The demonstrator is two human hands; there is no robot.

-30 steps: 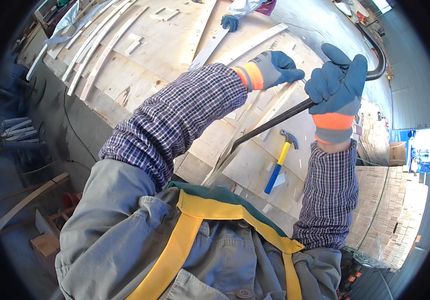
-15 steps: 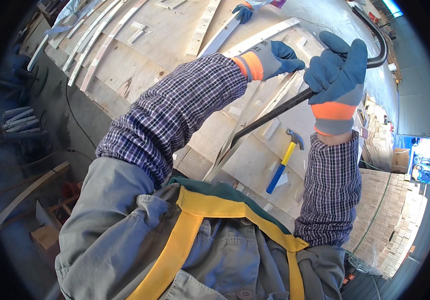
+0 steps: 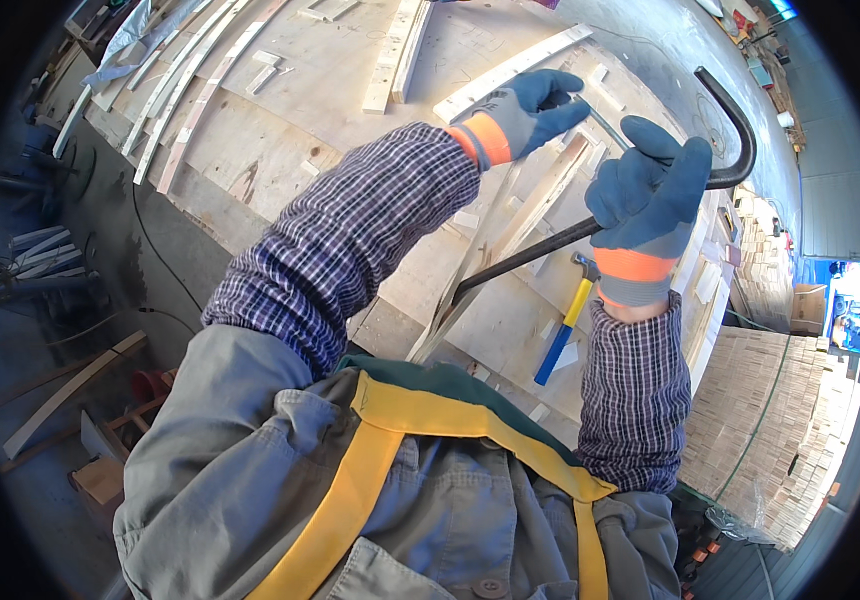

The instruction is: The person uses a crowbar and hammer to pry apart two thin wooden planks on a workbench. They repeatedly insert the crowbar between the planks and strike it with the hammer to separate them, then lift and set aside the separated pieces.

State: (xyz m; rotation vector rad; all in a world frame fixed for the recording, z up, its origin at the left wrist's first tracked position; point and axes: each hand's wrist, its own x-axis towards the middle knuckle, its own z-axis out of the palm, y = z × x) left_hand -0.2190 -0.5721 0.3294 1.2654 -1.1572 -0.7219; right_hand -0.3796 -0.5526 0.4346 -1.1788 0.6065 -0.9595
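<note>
My right hand (image 3: 645,195), in a blue-and-grey glove with an orange cuff, is wrapped round a black crowbar (image 3: 530,257). The bar's hooked end rises beyond the hand, and its straight end slants down to the left beside narrow wooden strips (image 3: 540,205). My left hand (image 3: 530,112), gloved alike, is ahead and to the left, its thumb and fingers pinched together. From its fingertips a thin grey rod (image 3: 607,126) runs toward my right hand; its exact kind I cannot make out. A claw hammer (image 3: 568,325) with a yellow and blue handle lies below the bar.
Plywood sheets (image 3: 280,130) form the work surface, with small wood blocks on them. A pale plank (image 3: 515,72) and a pair of planks (image 3: 395,60) lie ahead; long curved strips (image 3: 212,90) are at left. Stacked wood (image 3: 750,420) stands at right, a cable (image 3: 155,240) on the floor.
My right hand and the crowbar have moved left and nearer; my left hand has shifted slightly left. The thin rod now shows between them. Another person's gloved hand has left the plank ahead.
</note>
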